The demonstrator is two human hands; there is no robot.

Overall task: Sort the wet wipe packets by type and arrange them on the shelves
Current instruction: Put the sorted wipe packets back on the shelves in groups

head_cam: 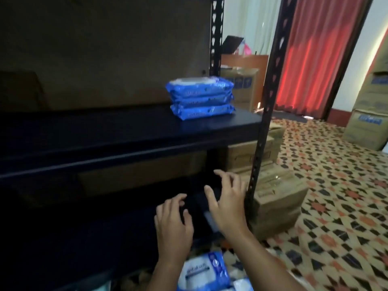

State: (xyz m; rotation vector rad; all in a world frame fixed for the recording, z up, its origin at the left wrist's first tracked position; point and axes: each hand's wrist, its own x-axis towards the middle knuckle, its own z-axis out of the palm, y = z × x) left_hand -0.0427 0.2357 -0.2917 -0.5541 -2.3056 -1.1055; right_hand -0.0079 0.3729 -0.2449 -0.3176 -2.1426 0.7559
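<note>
On the lower shelf, near its right front corner beside the perforated upright [265,114], a dark packet [202,203] lies between both hands; it is too dim to tell its type. Judged from the stack of three blue wet wipe packets [200,100] at the right end of the upper shelf [126,131], these packs are soft, light and film-wrapped, likely slippery and inclined to sag; they are best taken by the two short ends or flat from above, not by the lid flap.

Left hand [173,223]: fingers loosely bent, tips resting on the left side of the dark packet, not closed around it. Right hand [227,203]: fingers spread and fairly straight, reaching over the packet's right side; whether they press on it cannot be confirmed.

Further packets [204,269], white and blue, lie below at the bottom edge of view. Cardboard cartons [275,204] stand on the patterned floor right of the upright.
</note>
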